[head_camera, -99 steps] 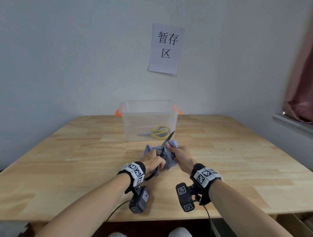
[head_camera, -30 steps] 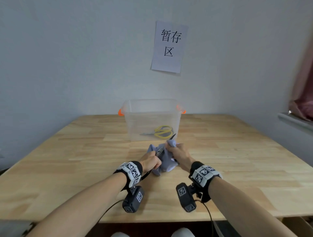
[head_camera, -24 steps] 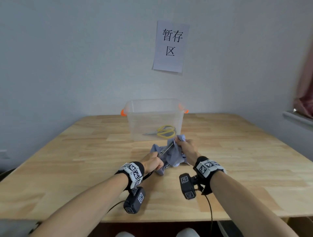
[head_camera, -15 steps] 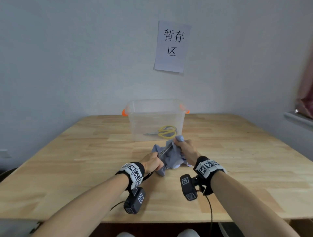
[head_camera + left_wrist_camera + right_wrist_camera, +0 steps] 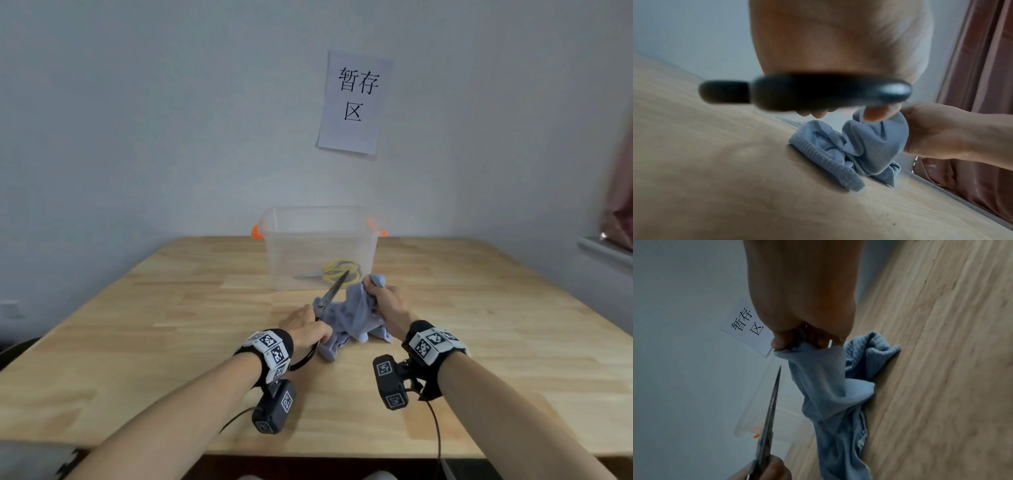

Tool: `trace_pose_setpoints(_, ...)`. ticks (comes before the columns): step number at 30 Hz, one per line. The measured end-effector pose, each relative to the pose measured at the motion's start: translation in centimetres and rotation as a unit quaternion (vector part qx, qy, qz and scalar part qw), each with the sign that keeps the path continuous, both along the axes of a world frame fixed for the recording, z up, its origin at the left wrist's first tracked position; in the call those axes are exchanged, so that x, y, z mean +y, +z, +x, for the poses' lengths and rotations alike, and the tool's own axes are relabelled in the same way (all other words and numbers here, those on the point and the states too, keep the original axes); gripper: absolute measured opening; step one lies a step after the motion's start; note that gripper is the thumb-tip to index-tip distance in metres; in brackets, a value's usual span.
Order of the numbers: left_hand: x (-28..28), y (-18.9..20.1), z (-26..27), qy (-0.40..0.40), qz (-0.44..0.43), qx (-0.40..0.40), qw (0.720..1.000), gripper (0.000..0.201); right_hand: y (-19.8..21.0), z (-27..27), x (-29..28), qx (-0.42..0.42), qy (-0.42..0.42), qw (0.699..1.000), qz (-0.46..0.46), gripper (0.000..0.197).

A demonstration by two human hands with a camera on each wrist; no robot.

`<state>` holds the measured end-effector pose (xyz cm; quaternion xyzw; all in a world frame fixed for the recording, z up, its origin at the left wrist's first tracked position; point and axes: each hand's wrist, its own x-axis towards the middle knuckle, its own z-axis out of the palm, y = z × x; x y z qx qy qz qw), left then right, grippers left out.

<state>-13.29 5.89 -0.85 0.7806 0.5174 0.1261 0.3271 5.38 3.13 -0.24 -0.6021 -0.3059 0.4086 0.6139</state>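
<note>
**tabletop_tom:** Where's the cloth sitting right now?

**snip_watcher:** The blue ribbed cloth (image 5: 352,315) is lying bunched on the wooden table (image 5: 171,325), right in front of the person. Its far corner is being pulled up off the wood. The right hand (image 5: 390,305) is pinching that corner, with the fingers curled tight around the fabric.

**tabletop_tom:** And the scissors?

**snip_watcher:** The left hand (image 5: 305,329) is gripping the black-handled scissors (image 5: 334,291), fingers wrapped through the loops. The blades are looking closed and are pointing up and away, just beside the cloth's left edge. Can't tell if they're touching it.

**tabletop_tom:** Anything behind that?

**snip_watcher:** A clear plastic bin (image 5: 291,246) with orange latches is standing just past the cloth. Yellow-handled scissors (image 5: 342,269) are lying inside it. A paper sign (image 5: 354,102) is hanging on the wall above.
</note>
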Motion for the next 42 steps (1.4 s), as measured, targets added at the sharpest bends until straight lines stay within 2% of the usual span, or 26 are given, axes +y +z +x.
trace_pose_setpoints(3,0.3,0.8,0.6,-0.013,0.026,0.001,1.000,0.045,-0.1,-0.8,-1.2,0.015,0.068,0.998,-0.002,0.039)
trace_pose_setpoints(6,0.4,1.4,1.4,-0.008,0.032,0.044,0.998,0.053,-0.5,-1.4,-1.9,0.022,0.110,0.994,0.000,0.039)
trace_pose_setpoints(9,0.6,1.4,2.0,-0.018,0.049,0.072,0.996,0.068,-1.1,-1.8,-1.5,0.025,0.128,0.991,-0.002,0.031)
trace_pose_setpoints(13,-0.1,1.7,3.0,-0.057,0.068,0.125,0.988,0.066,-1.3,-1.7,-1.8,0.011,0.136,0.991,-0.010,0.027)
trace_pose_setpoints(17,-0.3,1.6,3.6,-0.084,0.082,0.139,0.983,0.078,-1.7,-1.6,-1.8,0.036,0.108,0.994,-0.003,0.022)
trace_pose_setpoints(19,-0.3,1.5,3.6,-0.092,0.103,0.150,0.979,0.073,-2.1,-1.5,-1.5,0.052,0.100,0.994,0.002,0.027)
trace_pose_setpoints(22,-0.3,1.3,3.4,-0.116,0.140,0.154,0.971,0.061,-2.1,-1.5,-1.5,0.059,0.066,0.996,0.000,0.020)
trace_pose_setpoints(26,-0.6,1.2,2.9,-0.135,0.160,0.137,0.968,0.065,-2.8,-1.4,-1.0,0.044,0.010,0.999,0.004,0.014)
trace_pose_setpoints(30,-0.7,1.1,2.7,-0.114,0.219,0.187,0.951,0.063,-3.5,-1.6,-0.3,0.042,-0.025,0.999,0.010,0.020)
trace_pose_setpoints(32,-0.7,0.8,2.6,-0.114,0.230,0.184,0.949,0.058,-3.8,-1.6,0.0,0.045,-0.031,0.998,0.012,0.021)
trace_pose_setpoints(36,-0.1,0.2,2.4,-0.112,0.243,0.199,0.943,0.071,-4.2,-1.5,0.1,0.050,-0.018,0.998,0.023,0.019)
trace_pose_setpoints(39,-0.2,0.1,2.4,-0.115,0.253,0.196,0.940,0.069,-4.1,-1.4,0.2,0.065,-0.022,0.997,0.033,0.017)
trace_pose_setpoints(42,-0.7,0.4,2.3,-0.123,0.263,0.205,0.935,0.064,-4.1,-1.0,0.2,0.072,-0.028,0.997,0.030,0.024)
